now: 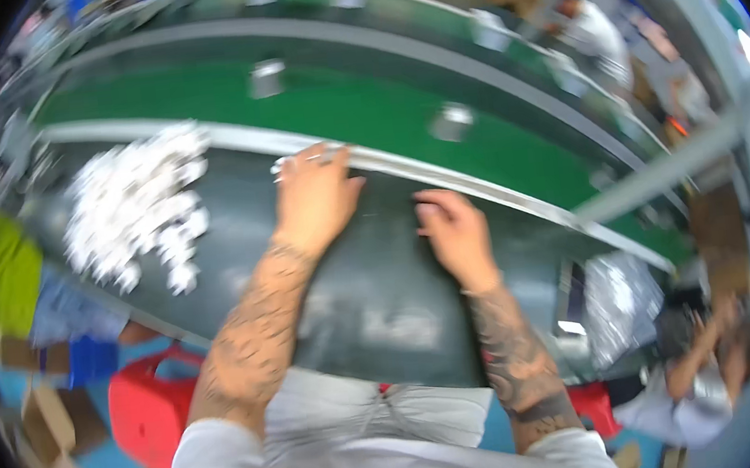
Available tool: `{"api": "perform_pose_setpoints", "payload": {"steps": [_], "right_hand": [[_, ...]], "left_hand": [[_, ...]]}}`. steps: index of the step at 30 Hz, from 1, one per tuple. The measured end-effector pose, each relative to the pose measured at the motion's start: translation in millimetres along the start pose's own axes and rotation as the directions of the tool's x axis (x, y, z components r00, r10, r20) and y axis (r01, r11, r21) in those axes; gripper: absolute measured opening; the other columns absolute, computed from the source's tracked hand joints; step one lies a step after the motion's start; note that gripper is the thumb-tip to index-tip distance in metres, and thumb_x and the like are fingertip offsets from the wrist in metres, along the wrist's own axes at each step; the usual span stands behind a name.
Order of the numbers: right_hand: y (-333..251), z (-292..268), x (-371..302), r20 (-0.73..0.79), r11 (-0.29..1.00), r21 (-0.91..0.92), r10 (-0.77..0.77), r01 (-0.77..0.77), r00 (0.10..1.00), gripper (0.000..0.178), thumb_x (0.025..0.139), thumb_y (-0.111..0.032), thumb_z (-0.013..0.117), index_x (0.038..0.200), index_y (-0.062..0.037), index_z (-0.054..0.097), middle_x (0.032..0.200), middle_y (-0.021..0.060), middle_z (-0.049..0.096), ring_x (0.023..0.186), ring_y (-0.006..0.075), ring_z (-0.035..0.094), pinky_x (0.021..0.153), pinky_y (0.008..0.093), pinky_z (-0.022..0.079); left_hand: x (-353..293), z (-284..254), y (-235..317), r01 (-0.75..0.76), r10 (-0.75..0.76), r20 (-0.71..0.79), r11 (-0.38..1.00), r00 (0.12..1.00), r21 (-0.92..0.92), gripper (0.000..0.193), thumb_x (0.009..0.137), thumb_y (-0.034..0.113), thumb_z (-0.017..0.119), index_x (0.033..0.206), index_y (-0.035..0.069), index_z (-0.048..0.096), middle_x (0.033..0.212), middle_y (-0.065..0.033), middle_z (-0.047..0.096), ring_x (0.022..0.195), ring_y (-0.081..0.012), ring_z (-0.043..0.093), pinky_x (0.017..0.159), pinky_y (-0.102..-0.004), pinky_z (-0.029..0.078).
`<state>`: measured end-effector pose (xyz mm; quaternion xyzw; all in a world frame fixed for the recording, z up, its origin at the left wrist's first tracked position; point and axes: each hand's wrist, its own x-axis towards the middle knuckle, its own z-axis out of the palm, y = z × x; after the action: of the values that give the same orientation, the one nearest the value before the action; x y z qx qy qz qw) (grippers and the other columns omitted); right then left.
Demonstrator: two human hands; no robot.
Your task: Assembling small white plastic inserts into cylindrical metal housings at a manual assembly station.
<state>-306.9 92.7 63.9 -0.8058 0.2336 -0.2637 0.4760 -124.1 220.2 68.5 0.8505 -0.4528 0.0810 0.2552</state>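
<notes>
My left hand (314, 196) rests near the far edge of the dark worktable, beside the pale rail of the conveyor. Its fingers are bent forward and its thumb stands off to the side. A small white piece (277, 167) shows at the outer fingers, seemingly in their grip; blur hides its shape. My right hand (459, 232) hovers over or touches the tabletop farther right, fingers loosely curled and slightly apart, with nothing visible in them. To the left lies a heap of small white pieces (138, 199), too blurred to name.
Beyond the rail, a green conveyor belt (352, 99) carries silvery-white containers (267, 78). A clear plastic bag (618, 304) and a dark flat object (571, 294) lie at the table's right end. Red stools (151, 408) stand below. Co-workers (597, 37) are at the far and right sides.
</notes>
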Motion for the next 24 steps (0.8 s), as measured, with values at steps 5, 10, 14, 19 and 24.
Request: {"api": "perform_pose_setpoints", "payload": {"steps": [5,10,14,19,24], "right_hand": [[4,8,3,0.034,0.983,0.174,0.043,-0.049,0.998,0.02,0.093,-0.008,0.059,0.109,0.0032,0.064,0.107,0.0065,0.061,0.084,0.0123,0.062,0.066,0.0261,0.058],[7,-3,-1,-0.138,0.969,0.247,0.049,-0.014,0.989,0.016,0.095,-0.006,0.054,0.103,0.0028,0.065,0.099,0.0076,0.065,0.086,0.0118,0.062,0.066,0.0263,0.057],[16,-6,3,-0.207,0.899,0.432,0.175,-0.071,0.963,0.016,0.097,-0.009,0.052,0.1,0.0011,0.064,0.099,0.0074,0.065,0.089,0.0145,0.063,0.066,0.0273,0.057],[14,-1,6,-0.194,0.9,0.431,0.159,-0.061,0.968,0.016,0.097,-0.01,0.053,0.1,0.0014,0.064,0.101,0.0075,0.064,0.087,0.015,0.063,0.064,0.0273,0.055],[16,-3,5,-0.209,0.901,0.428,0.172,-0.068,0.963,0.016,0.097,-0.01,0.052,0.1,0.0011,0.064,0.101,0.0074,0.064,0.083,0.0144,0.063,0.064,0.0268,0.055]], "left_hand": [[-2,-4,15,-0.033,0.065,0.05,0.876,0.997,-0.481,0.037,0.074,-0.004,0.068,0.111,0.003,0.065,0.121,-0.0152,0.058,0.108,-0.0357,0.057,0.097,-0.037,0.046],[2,2,20,0.245,0.024,0.298,0.508,0.954,-0.826,0.034,0.072,-0.005,0.068,0.105,0.002,0.067,0.116,-0.012,0.059,0.108,-0.0313,0.055,0.096,-0.0367,0.045],[2,6,15,-0.132,0.153,-0.001,0.847,0.988,-0.515,0.029,0.074,-0.003,0.068,0.102,0.003,0.067,0.114,-0.0099,0.06,0.109,-0.0278,0.055,0.095,-0.036,0.045],[9,0,6,-0.114,0.052,-0.113,0.737,0.992,-0.666,0.021,0.075,0.001,0.069,0.097,0.002,0.068,0.108,-0.0088,0.061,0.106,-0.028,0.055,0.092,-0.0365,0.046],[-1,-11,6,0.069,-0.064,-0.051,0.993,0.997,0.099,0.035,0.087,0.034,0.066,0.105,0.004,0.064,0.095,-0.017,0.061,0.094,-0.0333,0.062,0.075,-0.043,0.052]]}}
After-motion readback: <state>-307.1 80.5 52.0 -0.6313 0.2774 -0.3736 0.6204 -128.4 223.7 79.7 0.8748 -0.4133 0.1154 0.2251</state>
